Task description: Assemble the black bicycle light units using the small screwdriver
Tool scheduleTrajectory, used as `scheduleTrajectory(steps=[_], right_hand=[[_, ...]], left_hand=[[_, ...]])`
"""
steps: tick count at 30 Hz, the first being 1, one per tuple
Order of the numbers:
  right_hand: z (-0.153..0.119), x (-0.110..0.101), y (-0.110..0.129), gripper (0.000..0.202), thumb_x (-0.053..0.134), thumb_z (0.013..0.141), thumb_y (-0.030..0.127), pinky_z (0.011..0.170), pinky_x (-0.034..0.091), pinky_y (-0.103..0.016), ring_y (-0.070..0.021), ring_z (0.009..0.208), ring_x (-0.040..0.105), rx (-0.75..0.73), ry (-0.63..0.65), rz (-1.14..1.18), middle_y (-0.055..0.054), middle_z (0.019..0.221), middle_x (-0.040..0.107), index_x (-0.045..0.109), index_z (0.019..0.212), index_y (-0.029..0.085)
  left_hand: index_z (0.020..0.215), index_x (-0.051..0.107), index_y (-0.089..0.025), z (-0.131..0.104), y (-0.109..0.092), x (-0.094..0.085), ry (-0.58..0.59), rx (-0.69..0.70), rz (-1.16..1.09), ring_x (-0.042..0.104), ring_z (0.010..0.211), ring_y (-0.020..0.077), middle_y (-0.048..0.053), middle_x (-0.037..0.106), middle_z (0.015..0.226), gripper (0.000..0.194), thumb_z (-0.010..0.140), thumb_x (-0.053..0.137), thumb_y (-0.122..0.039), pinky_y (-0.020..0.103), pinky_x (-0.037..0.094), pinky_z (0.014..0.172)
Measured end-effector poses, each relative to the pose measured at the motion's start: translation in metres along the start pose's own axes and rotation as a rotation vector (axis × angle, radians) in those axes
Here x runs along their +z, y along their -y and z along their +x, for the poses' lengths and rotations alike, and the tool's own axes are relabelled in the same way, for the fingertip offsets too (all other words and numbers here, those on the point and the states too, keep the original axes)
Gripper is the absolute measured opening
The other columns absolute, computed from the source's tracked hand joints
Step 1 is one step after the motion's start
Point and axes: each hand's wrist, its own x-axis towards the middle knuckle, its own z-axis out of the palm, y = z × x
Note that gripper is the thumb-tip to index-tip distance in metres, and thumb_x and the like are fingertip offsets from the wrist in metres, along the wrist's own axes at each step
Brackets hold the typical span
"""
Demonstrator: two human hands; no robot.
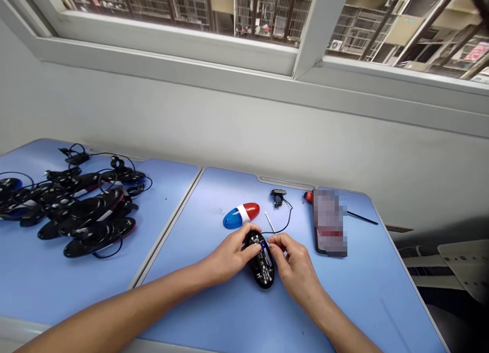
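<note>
A black oval light housing (263, 274) lies on the blue table with its inside facing up, showing a battery (267, 257) and metal contacts. My left hand (234, 252) grips the housing around its upper left side, the thumb on top by the battery. At the upper right rim, the fingertips of my right hand (292, 259) are pinched together; what they hold, if anything, is hidden. A thin black cable (287, 223) runs from the housing to a small black clamp piece (278, 196). Just behind my left hand lies a red, white and blue oval cover (241, 215).
A white thin rod (270, 222) lies behind my right hand. Farther right are a phone (330, 223), a red-capped object (307, 196) and a black thin strip (362, 218). Several black cabled units (91, 210) are piled on the left table, beyond a seam (168, 223). A wall and window stand behind.
</note>
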Motion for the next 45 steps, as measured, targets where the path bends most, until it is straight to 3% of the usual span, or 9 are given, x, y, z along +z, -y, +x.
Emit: scheduleTrajectory(steps=[4,9,15,18,21,27,31,36,45], right_hand=[[-0.003,-0.011,0.008,0.017,0.054,0.090,0.029,0.059,0.046,-0.027,-0.0155,0.071,0.062,-0.065,0.025,-0.136,-0.002,0.089,0.068,0.061,0.104,0.022],[-0.011,-0.014,0.016,0.060,0.077,0.073,0.032,0.068,0.051,-0.033,-0.0253,0.097,0.064,-0.143,0.125,-0.384,-0.007,0.112,0.065,0.051,0.126,0.025],[-0.014,-0.012,0.013,0.045,0.062,0.088,0.026,0.068,0.054,-0.034,-0.0226,0.095,0.063,-0.330,-0.103,-0.262,-0.009,0.109,0.064,0.047,0.130,0.022],[-0.017,-0.007,0.015,0.040,0.056,0.093,0.020,0.070,0.054,-0.031,-0.0197,0.091,0.062,-0.506,-0.264,-0.161,-0.009,0.104,0.063,0.047,0.131,0.022],[-0.021,0.000,0.021,0.043,0.057,0.090,0.013,0.069,0.054,-0.030,-0.0195,0.089,0.061,-0.650,-0.305,-0.146,-0.009,0.101,0.063,0.049,0.131,0.022],[-0.020,0.001,0.030,0.024,0.052,0.095,0.019,0.068,0.053,-0.030,-0.0177,0.081,0.059,-0.724,-0.152,-0.110,-0.007,0.091,0.062,0.058,0.118,0.022],[-0.015,-0.004,0.028,0.031,0.049,0.098,0.027,0.075,0.056,-0.034,-0.0196,0.094,0.059,-0.754,-0.047,-0.065,-0.012,0.109,0.061,0.054,0.127,0.020],[-0.012,-0.001,0.026,0.042,0.044,0.091,0.001,0.075,0.055,-0.033,-0.0183,0.098,0.059,-0.770,-0.132,-0.066,-0.010,0.112,0.061,0.054,0.126,0.023],[-0.011,0.001,0.025,0.020,0.046,0.091,0.006,0.071,0.055,-0.033,-0.0177,0.087,0.064,-0.656,-0.269,0.015,-0.008,0.099,0.066,0.057,0.096,0.023]], left_hand=[[0.109,0.053,-0.019,-0.002,-0.009,-0.014,0.047,-0.055,0.170,0.053,0.081,0.0198,0.001,0.057,0.089,0.030,0.087,0.053,-0.039,0.031,0.043,0.073],[0.115,0.057,-0.021,-0.006,-0.023,-0.036,-0.011,-0.031,0.238,0.051,0.076,0.0173,0.002,0.057,0.094,0.036,0.085,0.060,-0.041,0.029,0.040,0.069],[0.118,0.059,-0.020,-0.013,-0.037,-0.034,-0.085,-0.122,-0.656,0.050,0.063,0.0088,0.004,0.054,0.099,0.039,0.079,0.060,-0.022,0.021,0.037,0.051],[0.109,0.062,-0.015,-0.019,-0.041,-0.020,-0.079,-0.169,-0.965,0.061,0.088,0.0150,0.007,0.054,0.108,0.041,0.068,0.064,-0.008,0.025,0.050,0.076],[0.109,0.062,-0.015,-0.026,-0.043,-0.003,-0.068,-0.163,-1.090,0.059,0.107,0.0203,0.009,0.055,0.115,0.039,0.071,0.066,-0.009,0.031,0.046,0.094],[0.126,0.055,-0.019,-0.043,-0.042,0.013,0.102,-0.077,-1.052,0.042,0.132,0.0313,0.014,0.046,0.139,0.049,0.085,0.063,-0.044,0.040,0.044,0.099],[0.136,0.049,-0.022,-0.044,-0.043,0.009,0.110,-0.010,-1.050,0.027,0.144,0.0307,0.011,0.038,0.151,0.059,0.087,0.057,-0.054,0.046,0.028,0.115],[0.142,0.046,-0.024,-0.043,-0.039,0.006,0.167,0.071,-1.073,0.014,0.149,0.0262,0.007,0.032,0.157,0.060,0.091,0.054,-0.052,0.045,0.011,0.122],[0.142,0.047,-0.028,-0.043,-0.041,-0.003,0.132,0.160,-0.835,0.016,0.149,0.0266,0.005,0.032,0.157,0.052,0.092,0.061,-0.036,0.047,0.013,0.122]])
